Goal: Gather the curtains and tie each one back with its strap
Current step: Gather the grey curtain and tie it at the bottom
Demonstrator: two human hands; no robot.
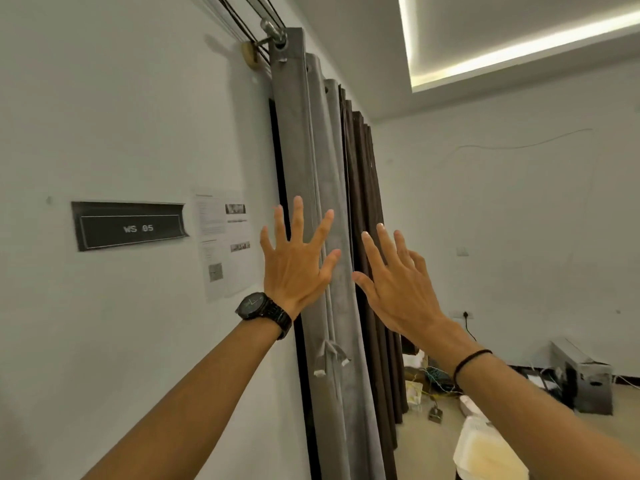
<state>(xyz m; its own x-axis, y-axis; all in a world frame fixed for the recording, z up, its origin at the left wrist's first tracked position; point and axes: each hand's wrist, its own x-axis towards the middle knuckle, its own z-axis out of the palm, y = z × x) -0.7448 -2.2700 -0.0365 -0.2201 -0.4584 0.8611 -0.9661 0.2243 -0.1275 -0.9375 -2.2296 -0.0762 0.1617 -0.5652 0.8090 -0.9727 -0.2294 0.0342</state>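
Left hand (294, 265): raised with the palm away, all five fingers straight and spread wide; holds nothing; it lies over the grey curtain (311, 161), though whether it touches the cloth cannot be told
Right hand (401, 289): raised just beside the left, fingers straight and a little apart; holds nothing; it lies over the edge where the grey cloth meets the brown curtain (363, 188); contact cannot be told
Wrists: black watch (263, 308) on the left; thin black band (471, 362) on the right
Strap (330, 355): grey, knotted round the grey curtain below the left wrist; its short ends hang down with white tips
Curtains: both gathered in narrow folds, side by side, hanging from the rod (273, 29) near the wall
Sign (130, 226): black plate on the wall, left of the hands; white letters read "WS 05"
Papers (223, 244): printed sheets between sign and grey curtain, with small photos and a square code; text too small to read
Floor: grey box (585, 375) and loose cables (433, 375) at the far wall
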